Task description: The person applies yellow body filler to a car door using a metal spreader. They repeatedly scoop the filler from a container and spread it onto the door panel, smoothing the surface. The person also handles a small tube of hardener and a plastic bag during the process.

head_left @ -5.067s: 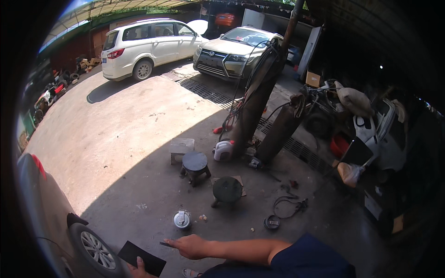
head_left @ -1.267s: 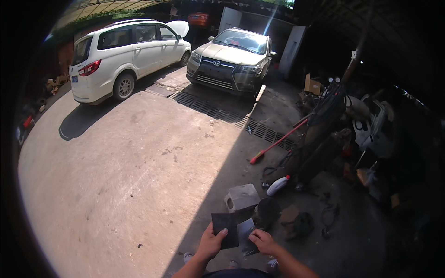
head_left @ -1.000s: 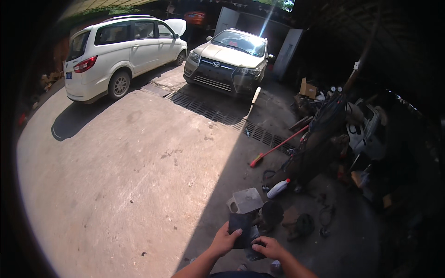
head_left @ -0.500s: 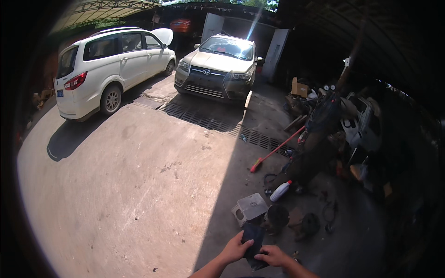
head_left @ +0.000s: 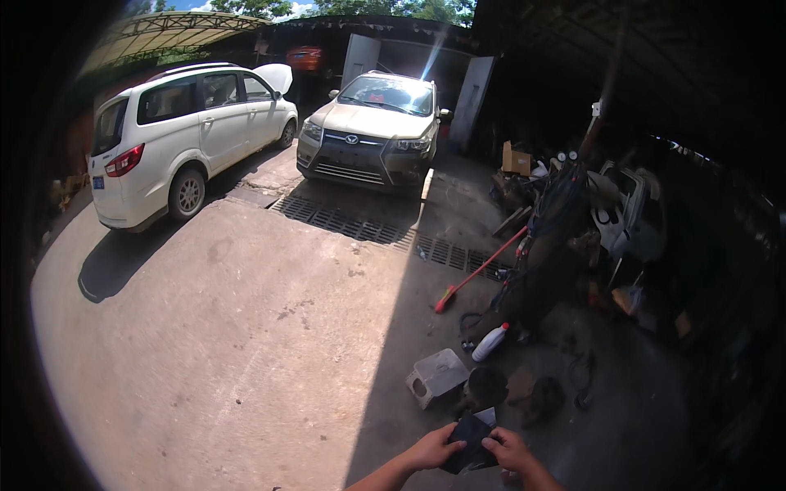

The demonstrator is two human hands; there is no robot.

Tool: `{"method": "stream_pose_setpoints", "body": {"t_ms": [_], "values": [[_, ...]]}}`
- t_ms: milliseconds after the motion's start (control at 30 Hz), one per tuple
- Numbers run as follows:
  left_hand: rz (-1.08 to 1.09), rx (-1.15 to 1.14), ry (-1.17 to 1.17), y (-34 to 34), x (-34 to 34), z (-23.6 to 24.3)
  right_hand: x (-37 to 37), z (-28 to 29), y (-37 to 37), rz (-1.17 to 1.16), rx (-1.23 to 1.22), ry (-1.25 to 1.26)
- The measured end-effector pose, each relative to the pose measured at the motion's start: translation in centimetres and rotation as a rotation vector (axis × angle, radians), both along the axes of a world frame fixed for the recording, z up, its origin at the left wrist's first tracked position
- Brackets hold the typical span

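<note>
My left hand and my right hand are low in the picture, both closed on a small stack of flat pieces. A dark rectangular sheet lies over a paler, shiny piece whose edge shows at the top. My left thumb presses on the dark sheet, and my right thumb grips the stack from the other side. Just beyond my hands stand a pale boxy stool and a dark round stool, with a white bottle with red cap behind them on the concrete.
A white minivan with a raised panel at its front and a silver SUV stand beyond a floor grate. A red-handled broom leans near a pole hung with hoses. Car parts and a cardboard box crowd the right.
The view has swung round and lifted. The two pieces, held apart in the earlier frames, are now overlapped between both hands, which sit lower in the picture.
</note>
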State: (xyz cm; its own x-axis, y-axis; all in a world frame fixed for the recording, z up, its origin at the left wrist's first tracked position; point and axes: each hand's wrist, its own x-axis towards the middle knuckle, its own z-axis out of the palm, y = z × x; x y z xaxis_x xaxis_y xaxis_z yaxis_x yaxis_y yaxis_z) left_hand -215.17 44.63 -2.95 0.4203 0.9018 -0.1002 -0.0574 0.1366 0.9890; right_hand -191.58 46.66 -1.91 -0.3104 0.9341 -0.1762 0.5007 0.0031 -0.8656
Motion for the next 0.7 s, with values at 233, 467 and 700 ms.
{"method": "stream_pose_setpoints", "body": {"t_ms": [233,467,700], "values": [[-0.196,0.111,0.152,-0.3,-2.3,-0.4,-1.0,2.4,1.3,-0.179,0.073,0.181],[-0.142,-0.034,-0.027,-0.7,-3.0,-2.6,-1.8,4.0,2.1,-0.04,0.097,0.042],[-0.188,-0.078,0.119,0.0,-2.7,-1.3,-1.5,2.5,0.8,-0.032,0.197,0.059]]}}
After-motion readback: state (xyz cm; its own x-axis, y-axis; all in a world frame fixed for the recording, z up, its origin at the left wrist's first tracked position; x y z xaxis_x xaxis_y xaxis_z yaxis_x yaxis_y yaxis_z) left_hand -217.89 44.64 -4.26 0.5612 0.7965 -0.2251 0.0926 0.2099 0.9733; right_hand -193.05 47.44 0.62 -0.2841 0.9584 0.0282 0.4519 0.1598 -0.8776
